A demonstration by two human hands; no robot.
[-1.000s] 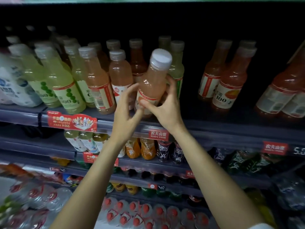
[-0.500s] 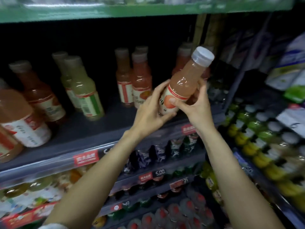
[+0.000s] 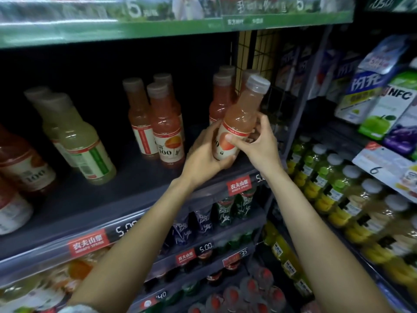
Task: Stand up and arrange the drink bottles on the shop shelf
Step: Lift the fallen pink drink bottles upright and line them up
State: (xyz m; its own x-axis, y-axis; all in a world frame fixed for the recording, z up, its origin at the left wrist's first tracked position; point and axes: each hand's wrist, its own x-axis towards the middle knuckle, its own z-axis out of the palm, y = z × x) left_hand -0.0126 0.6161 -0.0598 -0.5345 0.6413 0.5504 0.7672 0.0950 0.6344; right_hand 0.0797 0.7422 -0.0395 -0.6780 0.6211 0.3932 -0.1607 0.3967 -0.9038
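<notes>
Right of centre, both my left hand (image 3: 203,152) and right hand (image 3: 259,141) gripped one tilted pink bottle (image 3: 239,123), not yet stood on the half-filled shelf (image 3: 135,184).

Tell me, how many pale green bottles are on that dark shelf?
2 in view: a front bottle left of the orange ones, and another close behind it. More may hide in the dark behind them.
</notes>
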